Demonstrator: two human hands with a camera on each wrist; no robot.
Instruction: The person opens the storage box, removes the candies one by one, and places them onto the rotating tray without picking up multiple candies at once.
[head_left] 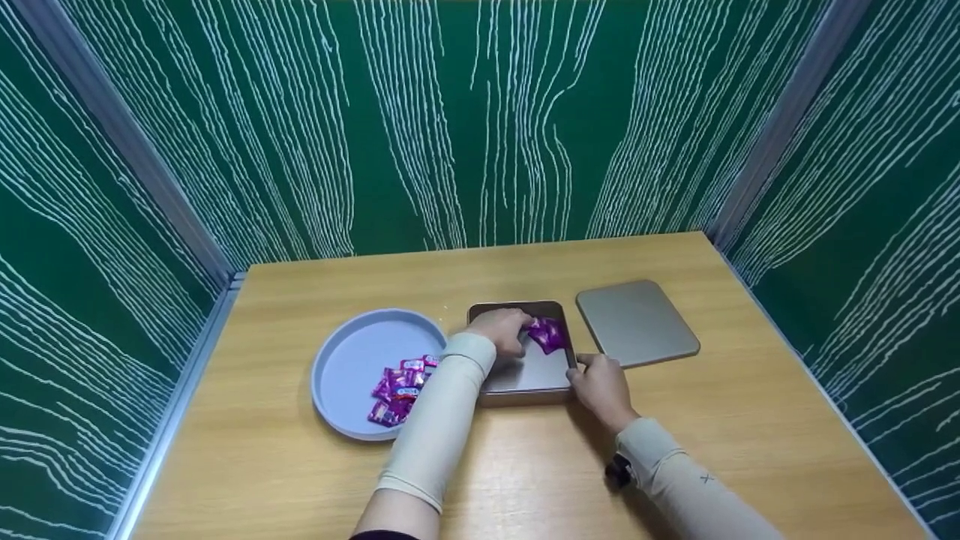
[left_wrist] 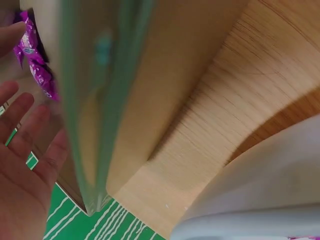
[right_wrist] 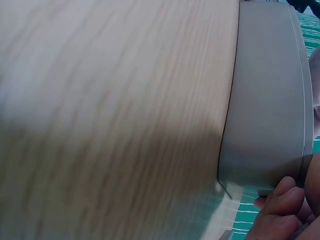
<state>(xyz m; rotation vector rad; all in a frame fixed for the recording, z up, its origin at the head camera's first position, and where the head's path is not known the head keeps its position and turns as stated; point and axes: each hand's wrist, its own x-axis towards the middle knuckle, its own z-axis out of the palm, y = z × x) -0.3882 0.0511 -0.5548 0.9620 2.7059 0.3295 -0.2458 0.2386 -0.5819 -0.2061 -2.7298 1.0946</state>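
A rectangular metal tin [head_left: 536, 375] stands uncovered on the table. Small purple wrapped packets [head_left: 547, 334] lie inside it toward the far right. My left hand [head_left: 501, 328] reaches into the tin beside them. In the left wrist view, the left hand [left_wrist: 25, 155] has its fingers spread, with the thumb at the upper packet [left_wrist: 30, 45]; whether they touch is unclear. At the tin's right side, my right hand [head_left: 602, 386] holds the wall near the front corner. Its curled fingers [right_wrist: 282, 210] show against that corner in the right wrist view.
Left of the tin is a round pale-blue tray [head_left: 337, 375] with several purple packets [head_left: 397, 390], partly hidden by the left forearm. A flat metal lid [head_left: 637, 322] lies right of the tin. Green walls with white lines [head_left: 495, 120] enclose the wooden table [head_left: 255, 450].
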